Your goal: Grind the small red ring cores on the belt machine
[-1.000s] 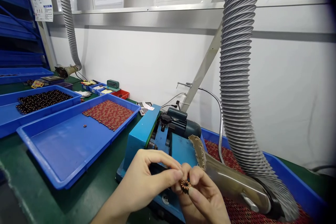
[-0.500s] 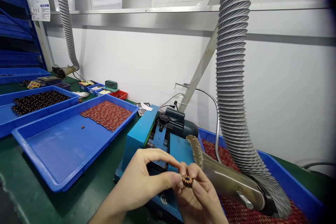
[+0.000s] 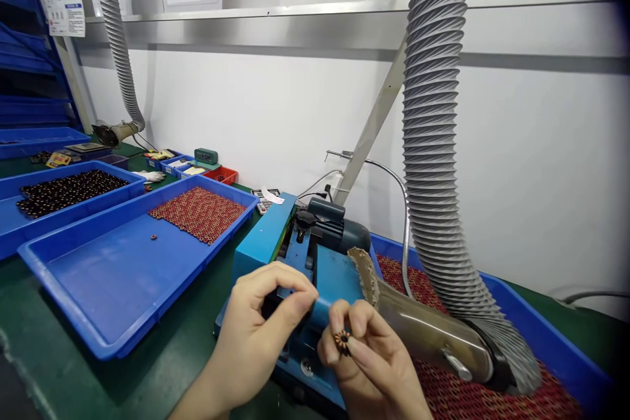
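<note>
My right hand (image 3: 371,357) holds the wound ring core (image 3: 342,342) between thumb and fingers, in front of the blue machine (image 3: 339,275). My left hand (image 3: 268,328) is beside it, well clear of the core — thumb and forefinger tips pinched together; I cannot tell whether anything fine is between them. A blue tray (image 3: 113,275) lies on the green counter (image 3: 191,341), left of the machine. Red rings (image 3: 199,213) cover its far right corner; a single ring (image 3: 153,237) lies apart from them. The brown nozzle (image 3: 433,328) of the grey hose (image 3: 433,131) extends over the right tray (image 3: 556,341) — itself filled with red rings.
</note>
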The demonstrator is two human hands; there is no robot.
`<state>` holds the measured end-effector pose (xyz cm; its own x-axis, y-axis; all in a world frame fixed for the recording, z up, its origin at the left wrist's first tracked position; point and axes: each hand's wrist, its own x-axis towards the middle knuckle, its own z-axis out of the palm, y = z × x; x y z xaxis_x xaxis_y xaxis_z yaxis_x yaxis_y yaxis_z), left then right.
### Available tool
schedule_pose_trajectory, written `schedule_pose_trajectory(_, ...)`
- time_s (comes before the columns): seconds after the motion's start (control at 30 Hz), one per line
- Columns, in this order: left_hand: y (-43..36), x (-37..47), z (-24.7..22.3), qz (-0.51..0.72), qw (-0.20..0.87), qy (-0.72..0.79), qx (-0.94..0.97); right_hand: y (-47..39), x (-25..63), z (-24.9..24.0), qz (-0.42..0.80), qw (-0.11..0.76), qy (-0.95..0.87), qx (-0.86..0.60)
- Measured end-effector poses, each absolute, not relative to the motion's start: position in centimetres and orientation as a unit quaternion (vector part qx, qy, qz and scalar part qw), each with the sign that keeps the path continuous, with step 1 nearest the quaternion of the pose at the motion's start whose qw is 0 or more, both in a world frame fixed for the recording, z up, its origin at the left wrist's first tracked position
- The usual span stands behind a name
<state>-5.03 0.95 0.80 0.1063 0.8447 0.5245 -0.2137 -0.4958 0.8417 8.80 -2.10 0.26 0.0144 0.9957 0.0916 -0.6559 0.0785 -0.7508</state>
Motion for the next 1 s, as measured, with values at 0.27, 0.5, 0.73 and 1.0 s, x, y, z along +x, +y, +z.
schedule_pose_trajectory(0.27,0.5,-5.8,1.7,0.476,0.412,0.256,0.733,-2.5,8.8,0.1,0.453,0.69,-0.411,-0.386)
schedule_pose_trajectory(0.5,0.5,-4.7,1.6,0.487,0.399,0.253,0.735,-2.5,8.9,0.5,0.506,0.688,-0.375,-0.361)
schedule_pose_trajectory(0.73,0.6,-5.0,0.8,0.641,0.36,0.231,0.638,-2.1,9.2,0.6,0.617,0.676,-0.297,-0.273)
schedule_pose_trajectory(1.0,1.5,-3.8,0.9,0.521,0.583,0.197,0.591,-2.2,8.7,0.4,0.597,0.675,-0.305,-0.31)
